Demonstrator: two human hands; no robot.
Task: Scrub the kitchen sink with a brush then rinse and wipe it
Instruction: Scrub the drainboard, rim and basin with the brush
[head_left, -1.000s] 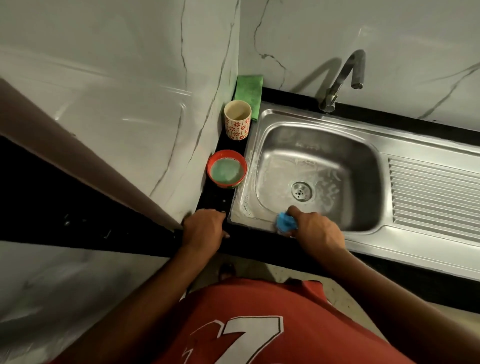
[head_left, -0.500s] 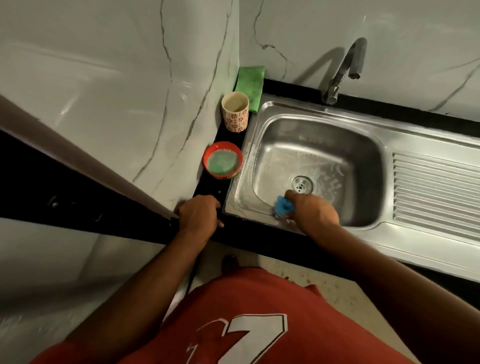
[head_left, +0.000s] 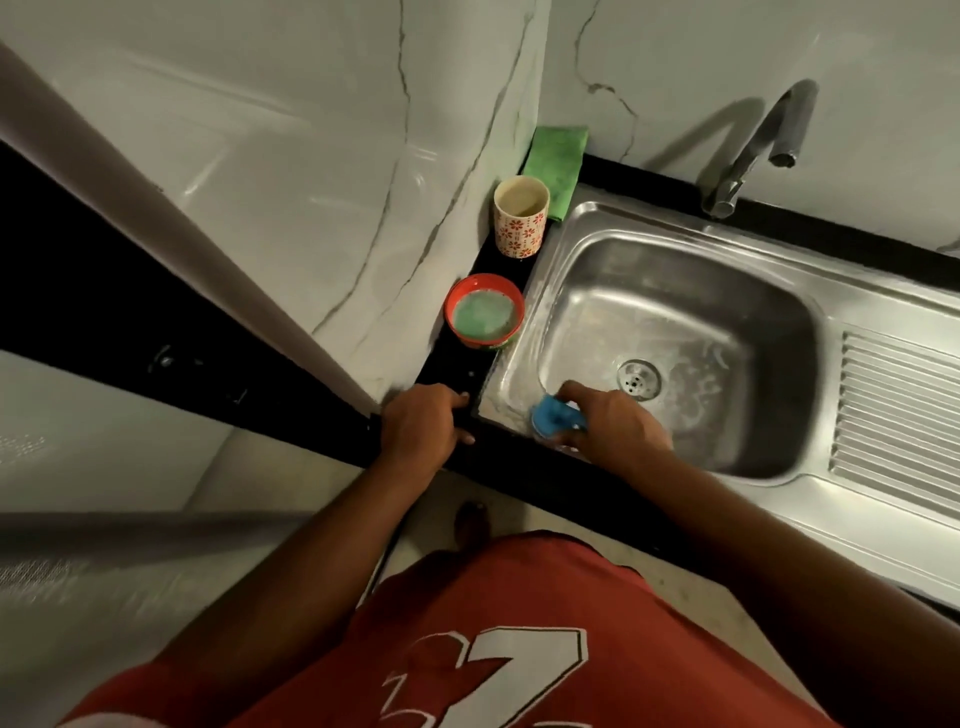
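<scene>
Bkgd: pale marble-look wall tiles meet in a corner, w/ a black counter (head_left: 447, 374) running below them.

- Sink (head_left: 566, 228): stainless, set in the counter. Single basin at left, ribbed drainboard (head_left: 898, 410) at right, round drain (head_left: 639, 379) in the basin floor. Soap streaks on floor and walls.
- Tap (head_left: 748, 150): behind the far rim, spout out over the basin.
- Counter strip btwn left wall and sink: narrow. Holds a floral cup (head_left: 519, 221), upright, and nearer the person a red bowl (head_left: 451, 312) of green sudsy liquid, just beside the sink's left rim.
- Green cloth (head_left: 556, 166): in the far corner against the wall, behind the cup.
- Brush (head_left: 553, 418): blue, at the near-left corner of the basin, against the near wall just under the rim, left of the drain. Only a blue lump shows btwn the fingers, so its long axis and heading can't be told.
- Right hand (head_left: 618, 423): clenched round the brush, forefinger stretched over it and aimed away from the person twd the basin's left wall.
- Left hand (head_left: 421, 421): grips the counter's front edge left of the sink corner, fingers curled on top, thumb at the front face.
- Room to move: open basin floor lies beyond and right of the right hand; left wall and near wall close by.
- Red shirt (head_left: 519, 649): w/ white print, at bottom.
</scene>
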